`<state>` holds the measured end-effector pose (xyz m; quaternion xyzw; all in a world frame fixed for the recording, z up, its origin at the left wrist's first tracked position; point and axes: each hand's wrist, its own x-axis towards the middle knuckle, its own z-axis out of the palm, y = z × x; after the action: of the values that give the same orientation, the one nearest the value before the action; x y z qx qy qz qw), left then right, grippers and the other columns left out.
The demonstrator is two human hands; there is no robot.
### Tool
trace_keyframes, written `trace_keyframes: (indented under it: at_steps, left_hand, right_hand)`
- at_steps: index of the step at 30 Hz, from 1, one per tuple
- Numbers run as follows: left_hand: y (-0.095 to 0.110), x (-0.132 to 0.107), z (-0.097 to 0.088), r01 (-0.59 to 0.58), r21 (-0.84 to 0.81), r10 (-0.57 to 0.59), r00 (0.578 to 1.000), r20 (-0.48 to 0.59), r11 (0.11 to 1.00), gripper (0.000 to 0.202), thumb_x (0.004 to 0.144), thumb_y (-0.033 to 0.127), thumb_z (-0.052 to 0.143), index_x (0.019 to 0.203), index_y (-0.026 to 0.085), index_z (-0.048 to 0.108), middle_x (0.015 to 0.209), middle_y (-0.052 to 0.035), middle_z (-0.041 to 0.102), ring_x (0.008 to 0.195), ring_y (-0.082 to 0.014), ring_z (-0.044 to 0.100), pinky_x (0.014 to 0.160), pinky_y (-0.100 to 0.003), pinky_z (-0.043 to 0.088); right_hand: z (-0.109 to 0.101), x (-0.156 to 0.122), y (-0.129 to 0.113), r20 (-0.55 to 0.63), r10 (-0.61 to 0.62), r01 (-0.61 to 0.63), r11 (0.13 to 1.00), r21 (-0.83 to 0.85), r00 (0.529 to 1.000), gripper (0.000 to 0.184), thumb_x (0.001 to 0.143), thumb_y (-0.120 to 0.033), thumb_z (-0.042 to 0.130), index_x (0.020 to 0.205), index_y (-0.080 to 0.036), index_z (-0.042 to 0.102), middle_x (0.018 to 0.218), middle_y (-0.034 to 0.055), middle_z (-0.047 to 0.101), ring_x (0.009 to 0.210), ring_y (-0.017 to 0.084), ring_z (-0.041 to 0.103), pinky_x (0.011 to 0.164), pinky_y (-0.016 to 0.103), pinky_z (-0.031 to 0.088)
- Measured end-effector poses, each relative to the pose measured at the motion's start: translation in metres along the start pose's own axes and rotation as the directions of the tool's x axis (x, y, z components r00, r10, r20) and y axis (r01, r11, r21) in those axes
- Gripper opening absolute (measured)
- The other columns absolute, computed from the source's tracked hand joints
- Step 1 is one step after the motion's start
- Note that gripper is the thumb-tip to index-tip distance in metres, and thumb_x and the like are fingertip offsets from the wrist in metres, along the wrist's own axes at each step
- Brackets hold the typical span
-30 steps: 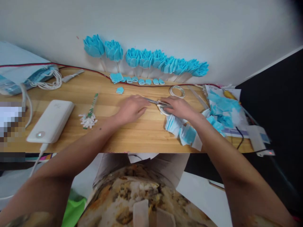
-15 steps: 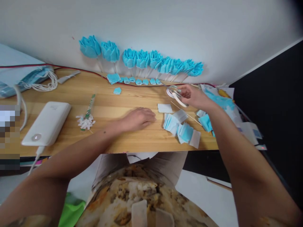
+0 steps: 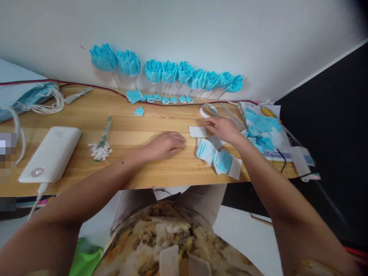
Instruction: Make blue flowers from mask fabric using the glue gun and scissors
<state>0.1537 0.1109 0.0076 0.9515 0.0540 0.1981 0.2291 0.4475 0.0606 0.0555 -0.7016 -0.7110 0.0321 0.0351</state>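
My left hand (image 3: 168, 145) lies palm down on the wooden table with its fingers loosely stretched out, holding nothing I can see. My right hand (image 3: 221, 128) is just above the table, fingers bent and drawn together at the right edge of a small white card (image 3: 197, 132). What its fingertips hold, if anything, is hidden. Behind it sits a white tape roll (image 3: 208, 110). Close below are fanned white and blue fabric squares (image 3: 206, 150) and a blue-topped stack of squares (image 3: 223, 161).
Blue fabric flowers (image 3: 169, 72) on sticks lean along the wall. Small folded blue pieces (image 3: 165, 100) line the table's back. At left lie a white power bank (image 3: 51, 153) and a green strip with white cuttings (image 3: 100, 150). Blue scraps (image 3: 260, 122) heap at right.
My right hand has moved left and toward me, away from the tape roll. The wooden stick near the squares no longer shows. My left hand has stayed in place; the view has shifted slightly.
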Motion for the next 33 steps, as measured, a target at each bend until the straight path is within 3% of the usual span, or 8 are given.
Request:
trace_keyframes:
  at_steps: [5,8,14,20,24,27,30,33]
  left_hand:
    - [-0.002,-0.001,0.001,0.022,-0.119,-0.026,0.999,-0.032,0.993,0.026,0.098,0.022,0.054,0.106,0.018,0.078,0.119,-0.0132,0.077,0.118,-0.0274,0.070,0.105,-0.045,0.054]
    - [-0.001,-0.003,-0.002,0.137,-0.256,-0.156,0.986,-0.056,0.957,0.029,0.099,0.028,0.055,0.113,0.017,0.077,0.123,-0.0137,0.076,0.119,-0.0280,0.070,0.107,-0.046,0.052]
    - [-0.007,-0.005,-0.010,0.290,-0.616,-0.498,0.845,-0.195,0.732,0.053,0.091,0.041,0.068,0.140,0.021,0.063,0.143,-0.0136,0.065,0.130,-0.0287,0.063,0.112,-0.048,0.048]
    - [-0.020,-0.006,-0.011,0.238,-0.741,-0.573,0.786,-0.233,0.628,0.097,0.075,0.052,0.085,0.157,0.028,0.039,0.156,-0.0184,0.051,0.139,-0.0340,0.055,0.109,-0.050,0.050]
    - [-0.016,-0.005,-0.015,0.286,-0.792,-0.685,0.696,-0.214,0.539,0.061,0.070,0.043,0.088,0.123,0.021,0.070,0.124,-0.0117,0.074,0.116,-0.0292,0.069,0.098,-0.042,0.057]
    - [-0.012,-0.004,-0.020,0.318,-0.855,-0.801,0.574,-0.170,0.409,0.024,0.073,0.036,0.083,0.086,0.018,0.075,0.088,-0.0048,0.077,0.084,-0.0200,0.072,0.085,-0.035,0.060]
    - [-0.013,-0.004,-0.024,0.204,-0.922,-0.860,0.467,-0.205,0.330,0.026,0.073,0.032,0.082,0.090,0.016,0.072,0.090,-0.0050,0.076,0.078,-0.0177,0.071,0.081,-0.034,0.060]
    - [-0.017,-0.006,-0.026,0.117,-0.956,-0.881,0.432,-0.195,0.269,0.035,0.074,0.032,0.081,0.102,0.015,0.068,0.094,-0.0072,0.076,0.077,-0.0177,0.072,0.078,-0.034,0.059]
  right_hand:
    - [0.005,0.011,-0.018,0.081,0.016,-0.015,1.000,-0.010,0.997,0.020,0.095,-0.026,0.060,0.106,-0.018,0.075,0.102,0.0109,0.079,0.092,0.026,0.071,0.075,0.032,0.046]
    - [0.001,0.011,-0.022,0.098,0.000,0.000,1.000,-0.004,0.995,0.018,0.095,-0.022,0.057,0.098,-0.017,0.073,0.093,0.0106,0.078,0.082,0.024,0.069,0.071,0.032,0.043]
    - [-0.016,0.006,-0.051,-0.092,-0.092,0.112,0.962,0.248,0.992,0.014,0.092,-0.022,0.058,0.094,-0.020,0.071,0.091,0.0061,0.077,0.081,0.022,0.069,0.072,0.031,0.044]
    - [-0.028,0.004,-0.092,-0.219,-0.217,0.294,0.854,0.429,0.951,0.012,0.092,-0.026,0.060,0.088,-0.023,0.071,0.086,0.0014,0.076,0.077,0.018,0.067,0.073,0.031,0.048]
    - [-0.021,-0.004,-0.110,-0.258,-0.222,0.324,0.813,0.484,0.940,0.012,0.094,-0.025,0.059,0.093,-0.024,0.071,0.091,0.0010,0.077,0.083,0.019,0.069,0.078,0.033,0.052]
    - [-0.006,-0.025,-0.121,-0.404,-0.116,0.328,0.797,0.508,0.907,0.020,0.098,-0.025,0.055,0.113,-0.028,0.069,0.111,0.0031,0.077,0.101,0.022,0.071,0.092,0.040,0.055]
    - [0.013,-0.055,-0.129,-0.498,-0.100,0.373,0.789,0.489,0.862,0.028,0.101,-0.022,0.052,0.124,-0.032,0.065,0.112,0.0034,0.077,0.101,0.022,0.073,0.091,0.040,0.058]
    - [0.033,-0.077,-0.133,-0.501,-0.289,0.522,0.740,0.424,0.816,0.032,0.101,-0.016,0.053,0.128,-0.029,0.063,0.106,0.0050,0.078,0.094,0.020,0.074,0.082,0.034,0.060]
